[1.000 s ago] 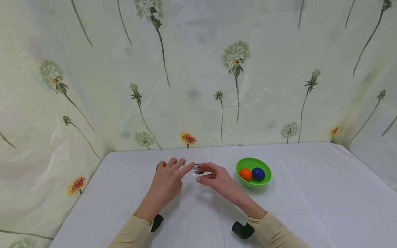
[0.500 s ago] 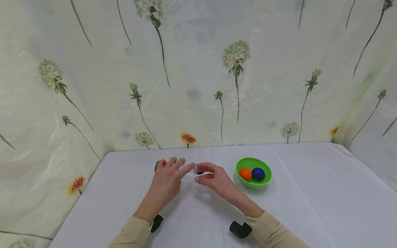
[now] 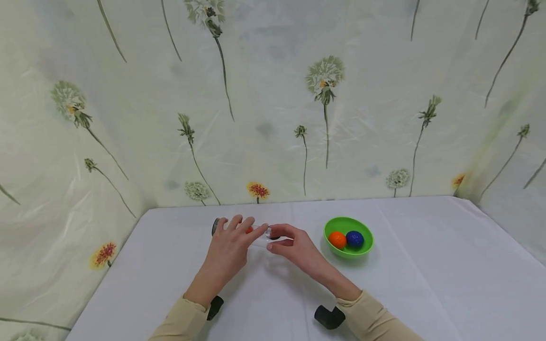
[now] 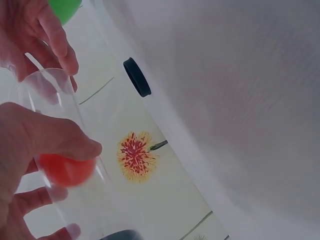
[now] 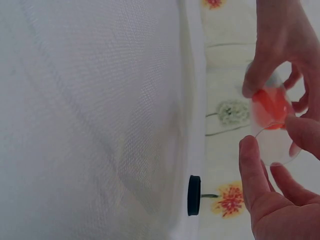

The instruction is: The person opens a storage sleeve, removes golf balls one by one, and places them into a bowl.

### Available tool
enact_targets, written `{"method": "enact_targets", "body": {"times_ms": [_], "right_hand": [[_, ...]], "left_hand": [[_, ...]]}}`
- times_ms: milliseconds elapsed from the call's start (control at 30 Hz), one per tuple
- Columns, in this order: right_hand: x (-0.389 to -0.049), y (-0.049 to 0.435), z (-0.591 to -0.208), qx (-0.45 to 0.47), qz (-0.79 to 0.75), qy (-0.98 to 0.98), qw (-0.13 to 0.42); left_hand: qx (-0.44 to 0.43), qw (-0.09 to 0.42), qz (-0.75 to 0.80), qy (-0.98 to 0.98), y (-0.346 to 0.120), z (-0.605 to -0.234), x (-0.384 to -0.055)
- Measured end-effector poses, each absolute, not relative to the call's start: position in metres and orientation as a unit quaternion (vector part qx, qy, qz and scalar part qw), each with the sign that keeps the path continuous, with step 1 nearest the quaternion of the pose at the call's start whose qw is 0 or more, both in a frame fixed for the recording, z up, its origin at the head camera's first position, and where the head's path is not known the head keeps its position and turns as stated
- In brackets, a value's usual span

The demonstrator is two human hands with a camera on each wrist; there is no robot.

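Observation:
My left hand grips a clear tube around its side, thumb on one side and fingers on the other. Inside the tube is a red-orange ball, partly covered by the left thumb. A dark end piece closes the tube's far left end. The other end is uncovered, its round rim visible in the right wrist view. My right hand holds the tube at this mouth, thumb and fingers curved around the rim. A black cap lies on the table near the right hand, mostly hidden by it in the head view.
A green bowl stands to the right of the hands with an orange ball and a blue ball in it. White cloth covers the table. A flower-patterned curtain rises behind its back edge.
The red-orange ball has moved along the tube from the left end toward the right-hand mouth. The tube's left end has risen slightly. Both hands have stayed nearly in place.

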State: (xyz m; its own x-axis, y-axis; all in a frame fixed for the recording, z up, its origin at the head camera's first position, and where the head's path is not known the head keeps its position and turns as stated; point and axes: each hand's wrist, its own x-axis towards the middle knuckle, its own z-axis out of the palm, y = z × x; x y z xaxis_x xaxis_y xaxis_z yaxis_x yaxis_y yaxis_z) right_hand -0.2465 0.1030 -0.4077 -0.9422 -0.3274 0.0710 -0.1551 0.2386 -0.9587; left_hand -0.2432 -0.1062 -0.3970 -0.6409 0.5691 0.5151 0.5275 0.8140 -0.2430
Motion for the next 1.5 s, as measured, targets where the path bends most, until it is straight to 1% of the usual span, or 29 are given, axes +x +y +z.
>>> {"method": "enact_targets", "body": {"times_ms": [433, 767, 1167, 1500], "right_hand": [[-0.247, 0.104, -0.409, -0.145, -0.583, 0.798, 0.055], [-0.246, 0.105, -0.408, -0.138, -0.588, 0.794, 0.064], [-0.247, 0.114, -0.41, -0.118, -0.583, 0.802, 0.045], [-0.247, 0.122, -0.405, -0.127, -0.57, 0.811, 0.023]], "left_hand": [[-0.305, 0.285, 0.044, -0.908, -0.106, -0.395, -0.244], [-0.306, 0.286, 0.024, -0.908, -0.106, -0.397, -0.244], [-0.291, 0.264, 0.023, -0.919, -0.109, -0.398, -0.245], [-0.281, 0.256, 0.02, -0.925, -0.111, -0.399, -0.244]]}}
